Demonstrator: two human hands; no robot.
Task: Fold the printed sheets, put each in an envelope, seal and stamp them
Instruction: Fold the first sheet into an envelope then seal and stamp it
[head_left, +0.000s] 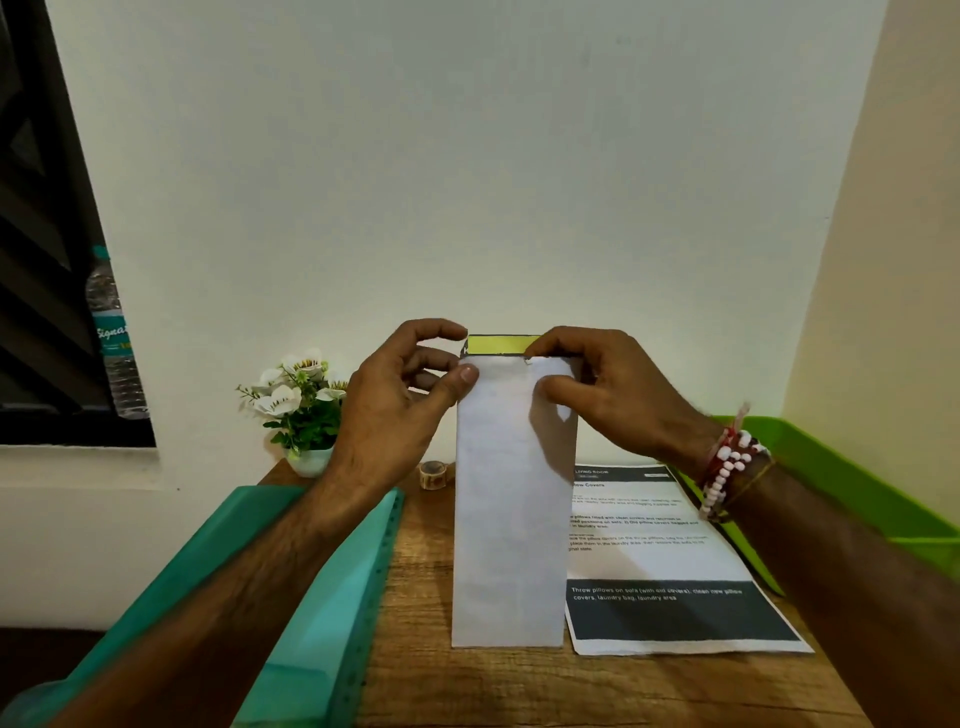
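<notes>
Both hands keep a narrow, pinching grip on the top of the white envelope (511, 493). The left hand (400, 395) holds the upper left corner with its thumb on the near face. The right hand (602, 384) pinches the top edge toward the right, thumb also in front. The envelope stands upright over the wooden tabletop (467, 686); whether its bottom edge rests on the wood or hangs just above it I cannot tell.

A yellow-green strip (503, 344) shows above the mouth, between the two hands. It may be the flap's gummed band or the top of a folded sheet; the view does not settle it.

The nearest risk is at the mouth. The edge looks slightly ragged beside the right thumb, and an uneven pull from the two pinches could tear it further. If the strip is the flap, pressing it down while the corners are out of line would likely seal it crooked.

Held only at the top, the long thin body could buckle or swing, and its foot could slide onto the printed sheet (660, 551) lying just to the right. A small roll (434, 474) sits close behind the envelope's left side, with a flower pot (309, 460) beyond it. A careless sweep of the left wrist could knock either.
</notes>
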